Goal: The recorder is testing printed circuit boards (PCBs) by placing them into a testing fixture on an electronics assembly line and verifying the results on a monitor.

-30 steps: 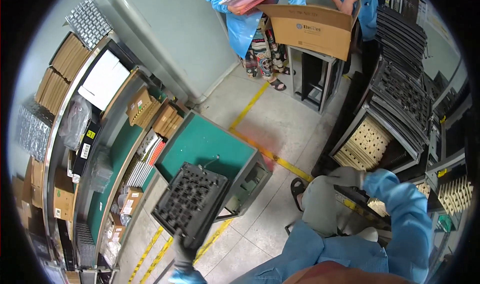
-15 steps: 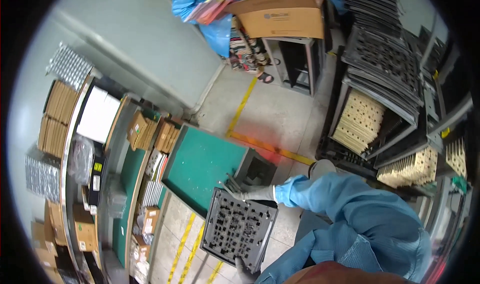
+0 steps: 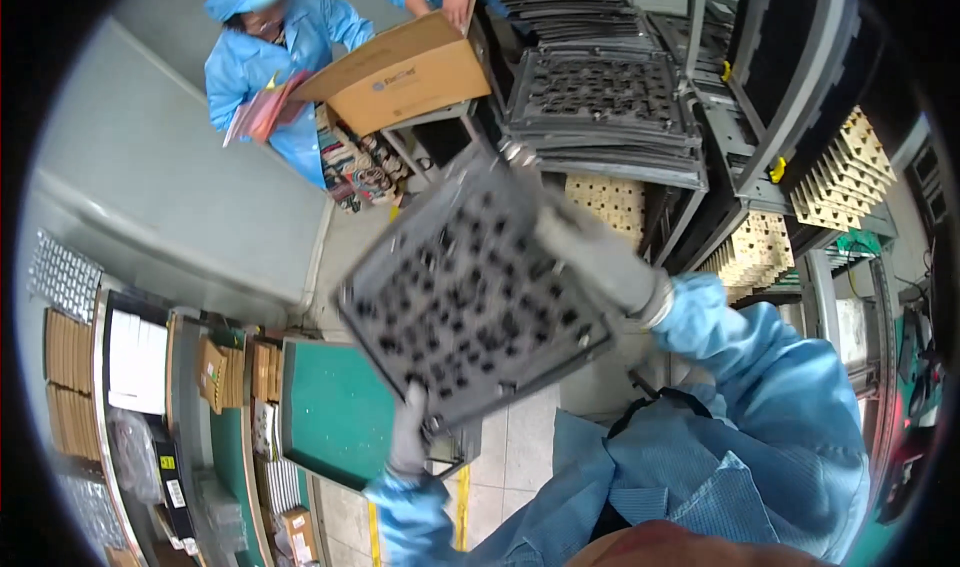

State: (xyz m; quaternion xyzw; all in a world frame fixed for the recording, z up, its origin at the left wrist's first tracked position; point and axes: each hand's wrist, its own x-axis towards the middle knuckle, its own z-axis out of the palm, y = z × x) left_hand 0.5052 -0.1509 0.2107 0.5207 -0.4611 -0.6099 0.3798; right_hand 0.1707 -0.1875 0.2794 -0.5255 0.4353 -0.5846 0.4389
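Note:
A square black fixture tray [image 3: 470,292], its face covered with rows of dark cut-outs, is held up tilted in front of me. My left hand [image 3: 408,432], in a grey glove, grips its near left edge with the thumb over the rim. Gloved too, my right hand [image 3: 595,247] is closed on the far right edge; motion smears it somewhat. Beyond the tray, similar black trays [image 3: 600,87] lie stacked on a metal rack. Left of the tray stands a green-topped table [image 3: 340,407], partly hidden by it.
Two people in blue coats [image 3: 290,47] stand at the far side around a brown carton [image 3: 410,77]. Shelves with cardboard boxes [image 3: 68,347] line the left. Cream perforated boards [image 3: 605,202] sit under the rack, and others [image 3: 845,172] stand at the right.
The tray has been lifted from beside the green table and swung up and to the right, both hands on it. My view has turned right toward the rack.

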